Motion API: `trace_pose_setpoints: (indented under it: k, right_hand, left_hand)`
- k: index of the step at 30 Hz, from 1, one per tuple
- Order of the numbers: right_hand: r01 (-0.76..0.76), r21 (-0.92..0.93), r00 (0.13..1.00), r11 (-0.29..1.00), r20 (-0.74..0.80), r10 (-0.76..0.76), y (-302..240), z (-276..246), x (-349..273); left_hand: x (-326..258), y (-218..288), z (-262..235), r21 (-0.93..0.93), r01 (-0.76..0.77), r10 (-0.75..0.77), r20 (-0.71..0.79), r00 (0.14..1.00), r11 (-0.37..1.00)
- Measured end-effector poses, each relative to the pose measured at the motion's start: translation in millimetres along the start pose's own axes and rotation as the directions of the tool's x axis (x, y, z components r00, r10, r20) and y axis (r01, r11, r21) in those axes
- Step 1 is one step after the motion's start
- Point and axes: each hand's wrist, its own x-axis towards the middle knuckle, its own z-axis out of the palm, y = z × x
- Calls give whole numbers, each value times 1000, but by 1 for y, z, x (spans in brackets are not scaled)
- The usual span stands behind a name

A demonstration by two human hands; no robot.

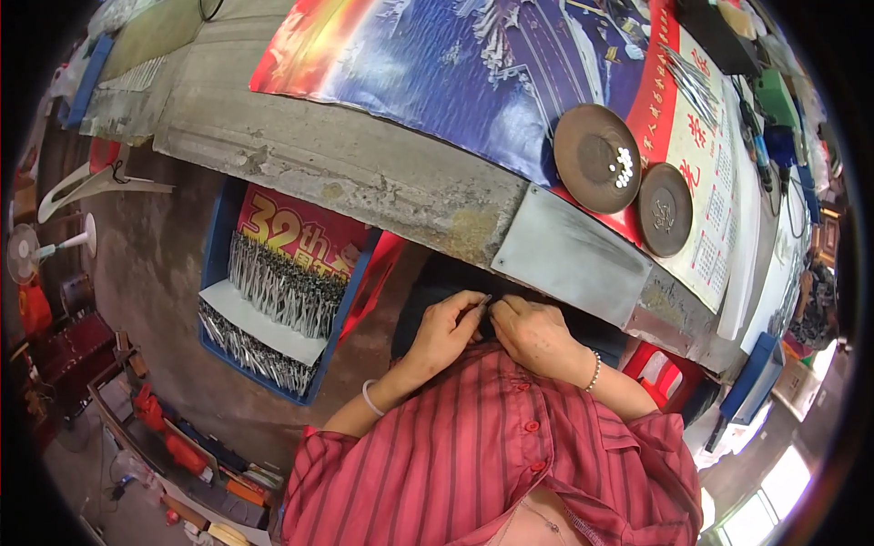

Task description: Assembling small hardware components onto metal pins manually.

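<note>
My left hand [446, 329] and my right hand [535, 338] meet over my lap, just below the table's front edge. The left thumb and forefinger are pinched together, with a small dark sliver showing at their tips. Curled inward, my right fingers press close beside the left fingertips. What lies between the hands is mostly hidden. Above them on the table, a brown round dish [575, 150] holds several small white beads. A smaller brown dish [675, 187] next to it holds tiny silvery bits. A grey metal plate [574, 255] covers the table's edge near my right hand.
The worn concrete table [364, 182] bears a colourful poster [419, 82] and a bundle of thin metal pieces [694, 86]. To the left, a blue crate [211, 273] holds rows of slim silvery pieces parted by white card. A fan [25, 253] stands far left.
</note>
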Motion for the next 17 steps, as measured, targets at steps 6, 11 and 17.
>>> trace_pose_setpoints:
  k: [6,11,17]
  right_hand:
    - [-86,-24,991,996,100,88,2,3,6]
    - [-512,291,824,808,431,367,13,-2,17]
    - [-376,262,905,889,310,291,20,-4,10]
  left_hand:
    - [1,1,1,28,36,-35,-39,999,999]
    - [4,2,3,83,29,-27,-28,999,996]
    - [8,-11,5,166,-35,41,-33,999,986]
